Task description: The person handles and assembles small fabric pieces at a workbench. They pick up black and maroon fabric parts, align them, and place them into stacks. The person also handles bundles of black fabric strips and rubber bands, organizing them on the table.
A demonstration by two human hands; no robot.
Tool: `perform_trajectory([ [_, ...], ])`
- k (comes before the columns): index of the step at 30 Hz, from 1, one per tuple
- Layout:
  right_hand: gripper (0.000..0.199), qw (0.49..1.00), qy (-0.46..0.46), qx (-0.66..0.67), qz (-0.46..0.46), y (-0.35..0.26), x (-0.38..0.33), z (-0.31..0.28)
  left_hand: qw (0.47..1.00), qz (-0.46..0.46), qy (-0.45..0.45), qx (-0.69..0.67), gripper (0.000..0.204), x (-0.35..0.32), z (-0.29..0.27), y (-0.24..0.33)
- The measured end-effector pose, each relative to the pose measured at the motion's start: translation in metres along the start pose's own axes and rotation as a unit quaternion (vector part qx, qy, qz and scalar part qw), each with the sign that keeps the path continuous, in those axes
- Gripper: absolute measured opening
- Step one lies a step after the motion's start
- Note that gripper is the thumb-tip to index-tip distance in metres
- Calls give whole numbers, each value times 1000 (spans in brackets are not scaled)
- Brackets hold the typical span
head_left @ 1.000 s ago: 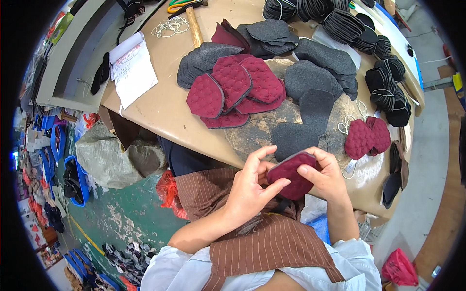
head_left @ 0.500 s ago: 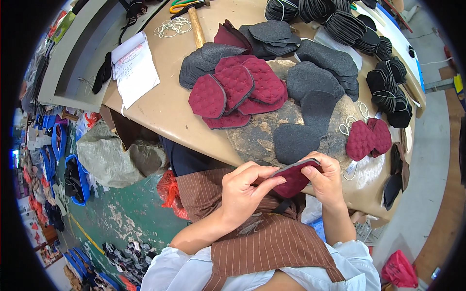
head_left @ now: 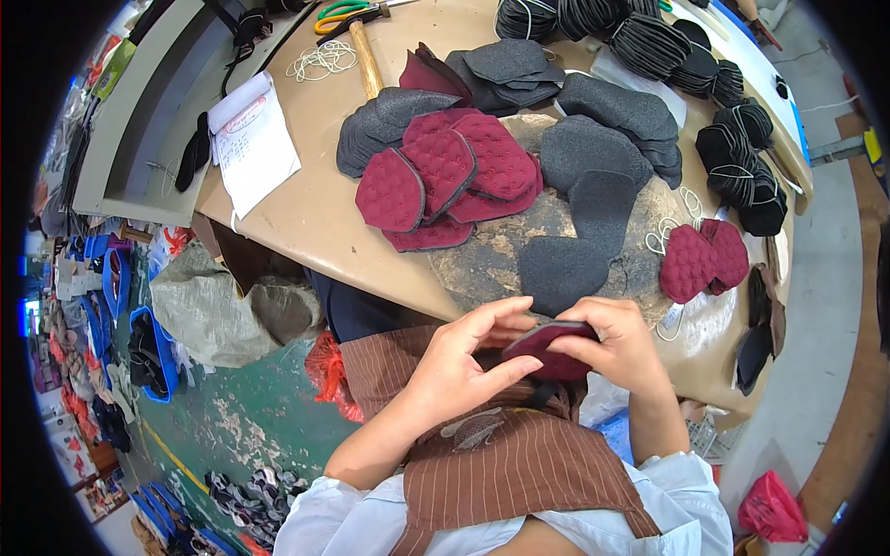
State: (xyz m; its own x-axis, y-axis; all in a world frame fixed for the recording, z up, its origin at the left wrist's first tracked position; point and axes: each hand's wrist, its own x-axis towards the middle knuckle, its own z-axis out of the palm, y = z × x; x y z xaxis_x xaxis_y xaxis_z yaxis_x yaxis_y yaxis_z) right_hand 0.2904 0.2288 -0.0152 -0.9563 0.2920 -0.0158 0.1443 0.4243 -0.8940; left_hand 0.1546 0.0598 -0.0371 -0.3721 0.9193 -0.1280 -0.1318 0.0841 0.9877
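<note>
A maroon fabric piece with a dark grey edge (head_left: 561,363) is held over the apron, just in front of the table. My right hand (head_left: 619,347) pinches its right end between thumb and fingers. Around its left end, my left hand (head_left: 464,357) has thumb and fingers spread apart, its thumb next to the maroon face. Beyond the hands, grey felt pieces (head_left: 564,271) lie loosely overlapped on a worn, mottled slab (head_left: 482,264). To their left is a heap of quilted maroon pieces (head_left: 440,171) with grey edges.
Grey felt stacks (head_left: 621,109) lie behind the maroon heap. Tied black bundles (head_left: 737,167) line the far right, near two quilted maroon pieces (head_left: 688,266). A wooden-handled tool (head_left: 367,63), scissors (head_left: 341,13), white string (head_left: 321,58) and a paper pad (head_left: 255,144) are at the back left.
My left fingers have loosened from a pinch on the maroon piece and spread apart. My right hand keeps hold of it, now tilted flatter and slightly lower.
</note>
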Motion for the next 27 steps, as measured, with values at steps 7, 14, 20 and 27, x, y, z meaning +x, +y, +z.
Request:
perform_trajectory([
  [7,38,995,-76,-66,-7,-13,6,-1,987,-130,-71,-60,19,11,-12,8],
  [14,42,985,-96,-116,-86,-14,6,-7,963,-165,-156,-142,20,15,-18,5],
  [20,39,970,-52,-147,-186,0,-15,-13,936,-203,-200,-206,16,20,0,-10],
  [27,19,976,93,-122,-153,3,-27,-22,988,-108,-104,-32,16,33,34,-14],
])
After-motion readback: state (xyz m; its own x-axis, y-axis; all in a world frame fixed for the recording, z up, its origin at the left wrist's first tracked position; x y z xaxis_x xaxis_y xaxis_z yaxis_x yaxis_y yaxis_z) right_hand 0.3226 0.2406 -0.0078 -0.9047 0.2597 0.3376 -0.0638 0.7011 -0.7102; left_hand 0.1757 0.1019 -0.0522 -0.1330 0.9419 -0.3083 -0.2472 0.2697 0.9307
